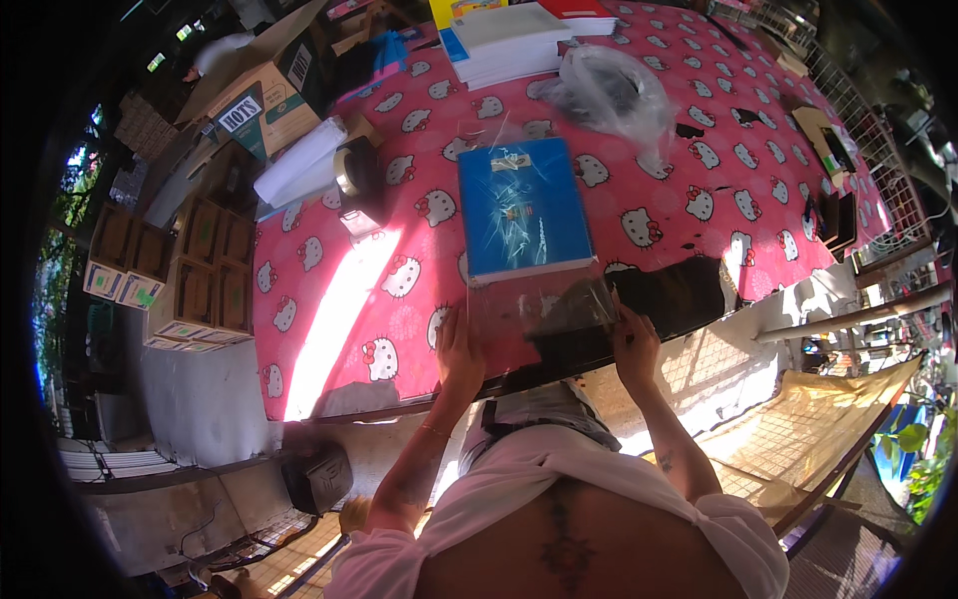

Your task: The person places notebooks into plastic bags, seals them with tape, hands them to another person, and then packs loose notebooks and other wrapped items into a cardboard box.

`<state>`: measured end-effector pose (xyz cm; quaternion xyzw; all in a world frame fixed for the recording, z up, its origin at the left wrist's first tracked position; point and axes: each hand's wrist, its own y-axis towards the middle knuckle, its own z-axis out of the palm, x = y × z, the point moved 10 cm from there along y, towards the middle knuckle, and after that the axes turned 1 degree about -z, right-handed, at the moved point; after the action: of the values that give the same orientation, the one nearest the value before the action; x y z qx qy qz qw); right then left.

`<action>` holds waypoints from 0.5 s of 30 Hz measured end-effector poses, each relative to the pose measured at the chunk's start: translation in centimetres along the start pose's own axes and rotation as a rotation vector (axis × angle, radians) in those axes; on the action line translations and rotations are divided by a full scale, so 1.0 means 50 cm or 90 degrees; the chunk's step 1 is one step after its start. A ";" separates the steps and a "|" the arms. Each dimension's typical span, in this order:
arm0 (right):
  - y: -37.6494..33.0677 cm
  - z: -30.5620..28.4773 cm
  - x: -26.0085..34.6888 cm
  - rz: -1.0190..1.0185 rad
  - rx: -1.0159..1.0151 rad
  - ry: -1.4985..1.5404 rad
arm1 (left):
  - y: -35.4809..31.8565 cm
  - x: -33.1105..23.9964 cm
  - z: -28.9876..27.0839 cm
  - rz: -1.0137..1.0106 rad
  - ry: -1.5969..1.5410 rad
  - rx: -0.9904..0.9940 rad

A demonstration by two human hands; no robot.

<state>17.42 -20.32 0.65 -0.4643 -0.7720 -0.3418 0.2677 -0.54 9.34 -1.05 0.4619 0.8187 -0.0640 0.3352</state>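
A blue-covered book or thick pad (524,215) lies flat on the table in front of me, inside a clear plastic bag (539,304). The cover shows glare and creases through the film. Loose plastic spreads from the book's near edge toward me. My left hand (460,354) is at the left corner of that flap, fingers closed at its edge. At the right corner my right hand (636,341) pinches the film between thumb and fingers. Both hands rest low near the table's front edge, apart from the book itself.
A pink patterned cloth (404,275) covers the table, torn to black near me. A tape dispenser (359,190) and white roll (299,165) stand left, by a cardboard box (264,105). Paper stacks (509,50) and bundled clear plastic (619,95) lie beyond. Small boxes (200,280) are stacked left.
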 end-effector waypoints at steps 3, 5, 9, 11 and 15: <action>-0.008 -0.033 0.060 -0.013 -0.033 -0.110 | -0.006 -0.042 -0.043 0.032 0.082 -0.056; 0.005 -0.042 0.102 -0.048 -0.085 -0.202 | 0.002 -0.070 -0.053 0.044 0.116 -0.071; 0.019 0.039 0.076 -0.124 0.076 -0.232 | 0.010 -0.091 -0.006 0.117 0.212 0.011; 0.025 0.046 0.129 -0.260 0.113 -0.235 | 0.011 -0.104 0.001 0.159 0.224 0.046; 0.075 0.092 0.185 -0.397 0.253 -0.173 | 0.054 -0.154 0.015 0.303 0.133 0.095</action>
<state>16.42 -10.59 5.59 -0.1876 -0.9555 -0.1862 0.1311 4.68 5.05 3.61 0.6687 0.7103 0.0047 0.2197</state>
